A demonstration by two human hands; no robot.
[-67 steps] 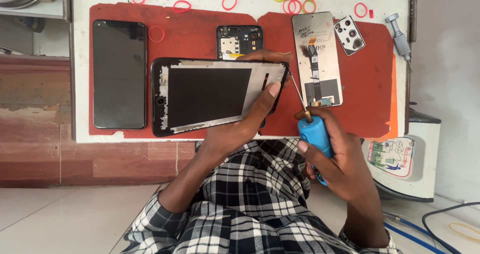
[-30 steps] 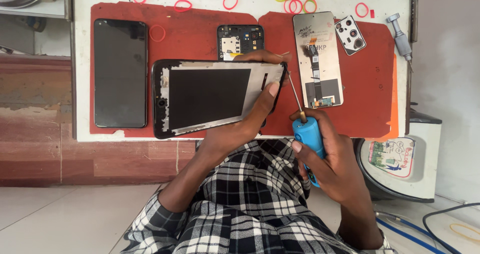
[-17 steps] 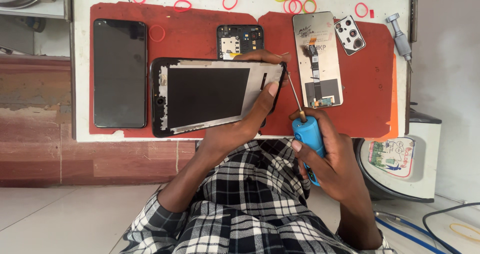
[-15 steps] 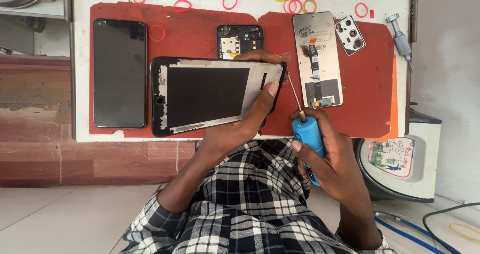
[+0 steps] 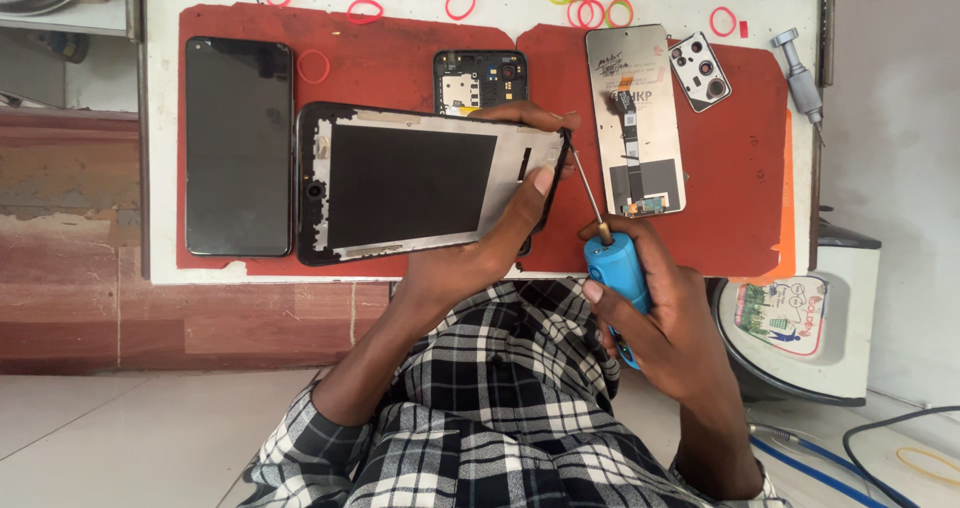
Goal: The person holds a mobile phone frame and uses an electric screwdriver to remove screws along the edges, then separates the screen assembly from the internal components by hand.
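Gripping one phone frame, left hand; right hand clutching one blue screwdriver.

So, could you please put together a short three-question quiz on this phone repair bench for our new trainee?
1. True or false: the right hand holds a blue-handled screwdriver whose tip meets the corner of the phone frame.
2. Which hand steadies the phone frame? A) the left hand B) the right hand C) neither
3. Fill in: the intact black phone lies flat on the ____ mat, to the left of the frame.

Key: 1 true; 2 A; 3 red.
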